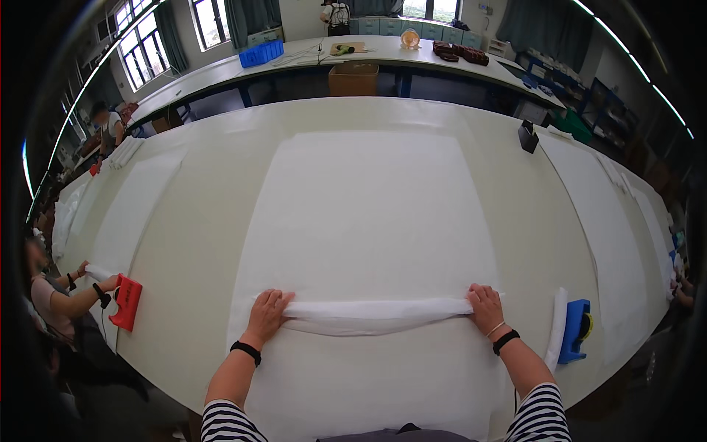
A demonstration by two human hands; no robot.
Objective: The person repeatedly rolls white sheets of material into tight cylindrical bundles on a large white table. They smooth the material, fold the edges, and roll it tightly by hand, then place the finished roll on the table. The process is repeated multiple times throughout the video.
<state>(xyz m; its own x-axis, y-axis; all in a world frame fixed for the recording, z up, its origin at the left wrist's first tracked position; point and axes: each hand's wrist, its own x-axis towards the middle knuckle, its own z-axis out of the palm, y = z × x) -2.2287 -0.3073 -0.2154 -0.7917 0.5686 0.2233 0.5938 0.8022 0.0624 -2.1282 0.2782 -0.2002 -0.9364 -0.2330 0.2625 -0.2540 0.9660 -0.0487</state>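
Note:
A long white sheet (370, 221), thin like fabric or film, lies flat on the table and runs away from me. Across its width, near me, a band of it is gathered into a loose roll or fold (381, 310). My left hand (269, 313) grips the left end of this band, fingers curled over it. At the right end, my right hand (486, 308) holds it the same way. The band's lower layer sags a little between my hands. More of the white material lies below it, toward my body.
A blue tape dispenser (574, 331) stands at right beside a narrow white roll (557, 330). To the left, a co-worker (69, 301) has a hand at a red tape dispenser (127, 303). A black object (528, 136) sits at the far right of the pale table (188, 265).

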